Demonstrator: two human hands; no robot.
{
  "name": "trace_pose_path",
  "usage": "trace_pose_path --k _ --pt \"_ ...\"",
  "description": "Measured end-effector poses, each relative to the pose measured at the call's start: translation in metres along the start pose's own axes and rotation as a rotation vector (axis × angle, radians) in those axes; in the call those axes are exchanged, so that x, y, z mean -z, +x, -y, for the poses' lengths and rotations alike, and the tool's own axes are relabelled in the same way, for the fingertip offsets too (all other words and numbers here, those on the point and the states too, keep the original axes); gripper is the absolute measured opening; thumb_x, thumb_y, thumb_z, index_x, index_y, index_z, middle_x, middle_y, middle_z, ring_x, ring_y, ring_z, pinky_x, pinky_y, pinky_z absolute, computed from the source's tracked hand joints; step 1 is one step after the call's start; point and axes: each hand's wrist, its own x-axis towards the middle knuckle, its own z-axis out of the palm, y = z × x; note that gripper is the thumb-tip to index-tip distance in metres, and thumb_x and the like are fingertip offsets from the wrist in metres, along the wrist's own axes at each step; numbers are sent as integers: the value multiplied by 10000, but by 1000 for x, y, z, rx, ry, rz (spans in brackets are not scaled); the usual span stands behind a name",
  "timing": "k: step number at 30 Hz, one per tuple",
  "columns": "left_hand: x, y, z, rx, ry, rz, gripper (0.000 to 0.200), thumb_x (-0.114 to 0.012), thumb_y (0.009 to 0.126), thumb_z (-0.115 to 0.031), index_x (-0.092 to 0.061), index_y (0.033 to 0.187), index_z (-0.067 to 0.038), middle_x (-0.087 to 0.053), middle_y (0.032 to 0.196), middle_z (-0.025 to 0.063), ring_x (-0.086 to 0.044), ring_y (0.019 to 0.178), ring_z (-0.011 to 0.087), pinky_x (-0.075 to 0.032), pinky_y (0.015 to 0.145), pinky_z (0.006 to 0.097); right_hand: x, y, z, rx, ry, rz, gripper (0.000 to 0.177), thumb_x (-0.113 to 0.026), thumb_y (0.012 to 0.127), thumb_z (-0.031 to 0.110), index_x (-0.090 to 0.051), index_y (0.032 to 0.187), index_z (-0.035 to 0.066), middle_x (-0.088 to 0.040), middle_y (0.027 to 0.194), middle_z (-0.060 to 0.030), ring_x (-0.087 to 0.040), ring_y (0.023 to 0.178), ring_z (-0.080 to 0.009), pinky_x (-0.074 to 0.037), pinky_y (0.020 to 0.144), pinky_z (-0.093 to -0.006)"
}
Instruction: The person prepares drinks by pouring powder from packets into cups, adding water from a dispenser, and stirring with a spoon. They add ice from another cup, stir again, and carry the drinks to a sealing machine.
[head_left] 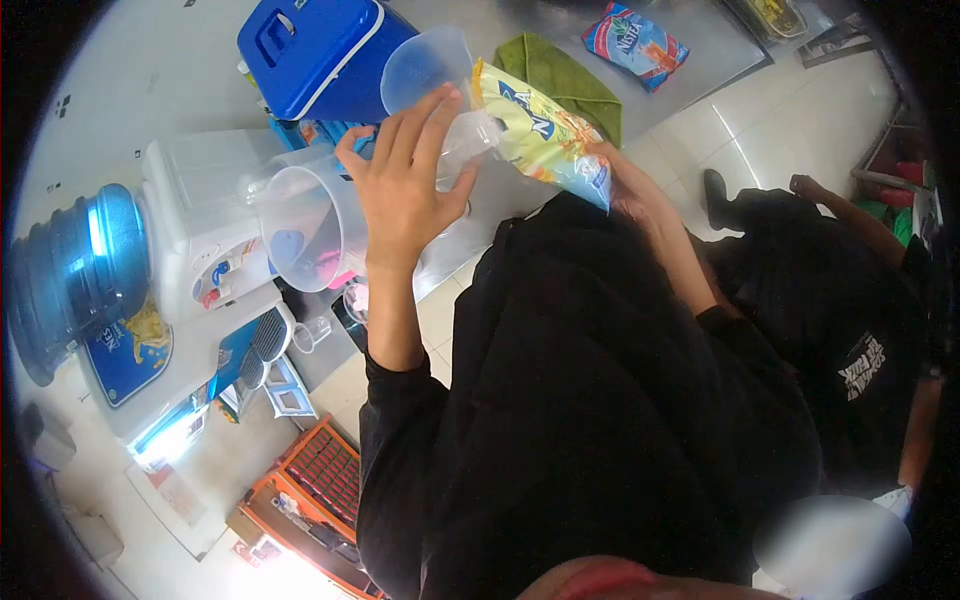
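My left hand [408, 180] has its thumb and fingers curved around a small clear plastic cup [465, 138]. The cup's rim is against the side of a yellow Nestea packet [545, 130], near its upper end. My right hand [628, 185] grips that packet at its lower end; part of the hand is hidden behind it. Just left of my left hand is a large clear plastic pitcher [305, 230], its wide mouth facing me. Beyond my fingertips stands a translucent container [425, 68]. Whether powder is passing between packet and cup cannot be seen.
A blue cooler box [310, 60] stands at the back. A green cloth [560, 80] and a red-and-blue Nestea packet [637, 46] lie on the metal counter [710, 70]. At left is a white dispenser [210, 180] with a blue water bottle [85, 265]. Another person [830, 290] is close at right.
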Motion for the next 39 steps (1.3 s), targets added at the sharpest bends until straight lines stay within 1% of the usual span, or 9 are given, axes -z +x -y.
trace_pose_path --k 3,13,16,18,21,29,34,37,39 --pt "1 0 4 -12 11 -27 675 -804 639 -260 -601 1280 -195 -621 1300 -59 -607 1047 150 -283 982 462 1 1 3 1 10 7 418 -651 933 284 -545 1223 2 -699 1093 -110 -724 880 -194 -620 782 -345" --pt "-14 -1 9 11 -47 -75 675 -815 621 -241 -609 1259 -161 -629 1294 -37 -623 1045 175 -277 1006 448 5 6 5 -3 31 -8 405 -659 929 265 -539 1219 8 -697 1079 -104 -722 879 -197 -618 794 -345" --pt "-32 -15 15 55 -217 -141 802 -836 639 -238 -501 1356 -110 -588 1361 50 -607 1117 212 -283 1039 435 11 13 1 -3 61 -15 405 -660 928 274 -543 1213 11 -697 1080 -103 -721 879 -193 -616 798 -344" --pt "-60 -28 9 278 -924 -342 975 -855 658 -200 -325 1467 -78 -512 1434 146 -538 1232 264 -294 1085 435 14 11 4 -18 42 -16 405 -660 930 279 -546 1212 12 -696 1082 -103 -720 887 -193 -615 801 -347" --pt "-75 -43 -4 481 -1271 -398 1052 -838 687 -129 -194 1517 -81 -455 1464 185 -456 1312 307 -320 1103 440 18 13 9 25 50 -16 405 -652 937 290 -550 1214 12 -693 1090 -107 -717 906 -201 -613 807 -355" --pt "-90 -68 -25 550 -1359 -376 1031 -834 683 -59 -221 1511 -91 -419 1476 159 -428 1354 278 -350 1120 426 55 47 20 115 63 -40 435 -616 962 302 -527 1274 13 -675 1136 -126 -704 967 -241 -608 837 -382" --pt "-116 -87 -22 545 -1298 -293 1077 -861 636 0 -227 1502 -85 -406 1460 159 -415 1364 308 -322 1147 488 60 86 28 368 86 -141 485 -632 961 339 -523 1279 -10 -669 1147 -136 -696 969 -241 -597 801 -422" --pt "-141 -100 -20 712 -1411 -252 1086 -855 636 21 -206 1499 -87 -411 1451 160 -416 1363 299 -333 1149 488 65 127 25 482 -44 -300 536 -664 945 371 -524 1275 -28 -659 1157 -147 -692 961 -255 -585 777 -457" --pt "-161 -118 -16 584 -1152 -270 1099 -851 630 49 -187 1493 -97 -406 1449 155 -408 1366 287 -349 1147 477 60 122 29 502 -102 -371 588 -689 928 404 -524 1273 -42 -660 1140 -153 -687 961 -272 -580 762 -469"
